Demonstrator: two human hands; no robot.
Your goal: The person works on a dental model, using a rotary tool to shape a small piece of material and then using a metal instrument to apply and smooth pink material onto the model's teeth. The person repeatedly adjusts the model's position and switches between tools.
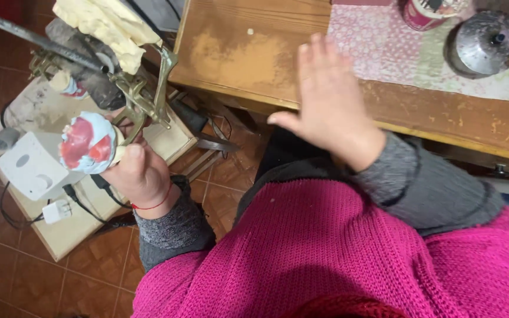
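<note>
My left hand (139,174) has its grip closed around a rounded pale-blue and pink wax dental model (88,144), thumb lying along its side, a thin red string bracelet (155,204) at the wrist. Just above it stands a brass-coloured metal articulator frame (142,88) carrying a cream plaster cast (110,26). Below lies a white plastic box with dark cables (30,168) on a pale board (72,229) resting on the reddish tiled floor (19,277). My right hand (328,103) hangs flat and empty, fingers spread, over the front edge of the brown wooden surface (248,50). Near its far right corner sits a domed shiny metal lid (489,42) on a pink patterned cloth (384,47).
</note>
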